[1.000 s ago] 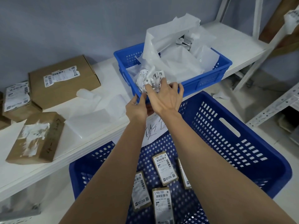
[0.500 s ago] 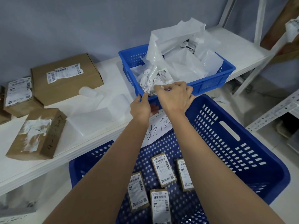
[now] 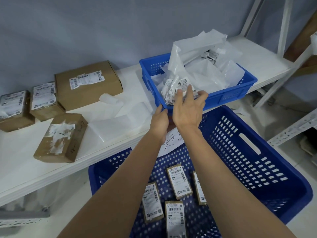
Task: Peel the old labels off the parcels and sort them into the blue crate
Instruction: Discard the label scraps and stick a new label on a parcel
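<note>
My right hand (image 3: 187,107) sits just right of frame centre with its fingers spread and loose over the near rim of the small blue bin (image 3: 238,91) on the white shelf (image 3: 20,162), touching a crumpled wad of peeled labels (image 3: 173,91) but not gripping it; I read that as the wad being let go here so the sticky scrap stays with the white backing sheets (image 3: 197,54) heaped in that bin. My left hand (image 3: 159,120) rests beside it at the bin's near corner, thumb up against the rim, probably to keep the light bin from sliding; whether its fingers curl under the edge I cannot tell. The parcels still to do lie in the left half of the frame on the shelf: a scraped parcel (image 3: 61,136) nearest, a large box (image 3: 88,84) behind it, and two small labelled parcels (image 3: 29,103) at the far left. The big blue crate (image 3: 257,152) stands below the shelf at lower right, already holding four small parcels (image 3: 173,194), within easy dropping reach.
</note>
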Available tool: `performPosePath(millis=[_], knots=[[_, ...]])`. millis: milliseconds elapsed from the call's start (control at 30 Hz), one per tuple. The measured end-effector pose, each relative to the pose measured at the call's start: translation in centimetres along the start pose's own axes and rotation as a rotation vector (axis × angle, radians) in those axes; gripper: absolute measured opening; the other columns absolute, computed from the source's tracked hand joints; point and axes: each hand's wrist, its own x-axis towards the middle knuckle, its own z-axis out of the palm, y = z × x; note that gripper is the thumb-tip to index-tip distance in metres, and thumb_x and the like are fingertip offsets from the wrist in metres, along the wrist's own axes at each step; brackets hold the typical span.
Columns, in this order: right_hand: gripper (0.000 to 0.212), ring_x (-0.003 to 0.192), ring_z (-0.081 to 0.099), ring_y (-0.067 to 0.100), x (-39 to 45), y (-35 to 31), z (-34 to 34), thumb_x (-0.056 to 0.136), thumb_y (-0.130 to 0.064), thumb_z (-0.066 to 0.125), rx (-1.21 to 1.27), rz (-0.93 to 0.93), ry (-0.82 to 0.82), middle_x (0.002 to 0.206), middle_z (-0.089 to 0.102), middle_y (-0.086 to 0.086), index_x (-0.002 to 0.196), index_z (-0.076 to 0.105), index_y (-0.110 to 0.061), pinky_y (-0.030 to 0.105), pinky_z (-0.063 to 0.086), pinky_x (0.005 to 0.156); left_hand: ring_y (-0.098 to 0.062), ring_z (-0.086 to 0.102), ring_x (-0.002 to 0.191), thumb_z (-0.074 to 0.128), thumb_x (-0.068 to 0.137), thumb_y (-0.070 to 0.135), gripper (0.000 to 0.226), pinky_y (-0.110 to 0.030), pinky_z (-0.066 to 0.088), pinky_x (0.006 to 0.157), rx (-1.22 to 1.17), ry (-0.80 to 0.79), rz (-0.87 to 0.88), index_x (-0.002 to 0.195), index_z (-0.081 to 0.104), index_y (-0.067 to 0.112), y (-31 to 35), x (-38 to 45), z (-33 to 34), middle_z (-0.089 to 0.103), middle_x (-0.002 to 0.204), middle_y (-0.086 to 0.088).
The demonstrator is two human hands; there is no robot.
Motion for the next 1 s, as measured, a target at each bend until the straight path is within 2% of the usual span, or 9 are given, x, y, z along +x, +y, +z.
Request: performPosePath(millis=[100,233,333,400,500,600,700,833,1000], knots=[[0.058,0.127,0.034,0.027,-0.1,0.1,0.0,0.101,-0.048,0.034,-0.067,0.053,0.094,0.151,0.018,0.009,0.154,0.021,-0.026,0.043,0.036,0.106,-0.019,0.063,0.080,0.032,0.107,0.013,0.038,-0.029,0.058,0.072,-0.013,-0.003,-0.034,0.142,0.045,0.017,0.3,-0.7,-0.9,0.064,0.119,-0.016],[0.042,0.113,0.043,0.023,-2.0,-0.6,0.8,0.095,-0.029,0.051,0.075,-0.108,0.390,0.135,0.042,0.010,0.137,0.051,-0.023,0.033,0.036,0.093,-0.020,0.065,0.082,0.044,0.104,0.019,0.031,-0.028,0.055,0.075,0.024,0.091,-0.070,0.133,0.051,0.009,1.4,-1.6,-3.8,0.065,0.097,-0.010],[0.032,0.103,0.045,0.019,-4.3,-2.6,1.9,0.090,-0.020,0.055,0.161,-0.175,0.470,0.120,0.050,0.007,0.122,0.060,-0.019,0.029,0.034,0.086,-0.015,0.060,0.073,0.050,0.100,0.017,0.024,-0.022,0.050,0.068,0.085,0.225,-0.052,0.119,0.059,0.006,2.7,-2.2,-7.2,0.065,0.087,-0.005],[0.028,0.100,0.048,0.020,-5.6,-4.0,2.9,0.086,-0.010,0.057,0.212,-0.265,0.400,0.113,0.051,0.007,0.113,0.061,-0.014,0.031,0.039,0.084,-0.015,0.059,0.070,0.052,0.098,0.015,0.019,-0.022,0.049,0.067,0.112,0.340,0.004,0.111,0.062,0.006,3.4,-2.4,-9.6,0.066,0.084,-0.005],[0.019,0.088,0.057,0.018,-7.3,-5.6,5.2,0.087,-0.003,0.053,0.297,-0.358,0.056,0.110,0.050,0.004,0.103,0.061,-0.011,0.039,0.050,0.078,-0.016,0.063,0.074,0.053,0.097,0.014,0.015,-0.026,0.054,0.071,0.220,0.489,0.075,0.106,0.063,0.007,3.3,-2.2,-12.7,0.068,0.086,-0.006],[0.025,0.103,0.054,0.020,-8.6,-5.9,7.6,0.089,-0.006,0.055,0.120,-0.307,-0.222,0.121,0.049,0.001,0.111,0.061,-0.016,0.039,0.048,0.088,-0.030,0.061,0.104,0.056,0.093,0.017,0.028,-0.042,0.052,0.093,0.455,0.621,0.036,0.118,0.060,0.005,2.3,-1.8,-14.5,0.060,0.124,-0.019],[0.047,0.133,0.030,0.024,-9.7,-4.8,9.5,0.089,-0.022,0.058,-0.222,-0.235,-0.287,0.149,0.031,0.000,0.135,0.047,-0.025,0.033,0.031,0.106,-0.035,0.043,0.126,0.056,0.093,0.017,0.047,-0.043,0.041,0.104,0.565,0.689,-0.074,0.138,0.044,0.008,1.2,-2.0,-15.0,0.032,0.145,-0.019],[0.071,0.147,0.004,0.029,-10.9,-2.8,11.0,0.091,-0.034,0.058,-0.397,-0.036,-0.445,0.162,0.004,0.002,0.151,0.021,-0.030,0.038,0.018,0.114,-0.033,0.044,0.126,0.060,0.092,0.013,0.055,-0.039,0.044,0.100,0.518,0.635,-0.080,0.142,0.039,0.022,0.0,-1.4,-15.7,0.034,0.142,-0.014],[0.053,0.145,0.018,0.021,-11.3,-1.3,11.5,0.089,-0.018,0.063,-0.200,-0.132,-0.346,0.158,0.025,-0.005,0.140,0.045,-0.019,0.035,0.021,0.115,-0.024,0.057,0.100,0.064,0.088,0.005,0.037,-0.027,0.045,0.086,0.361,0.678,0.040,0.124,0.055,0.014,-0.7,-0.4,-16.5,0.056,0.128,-0.012]])
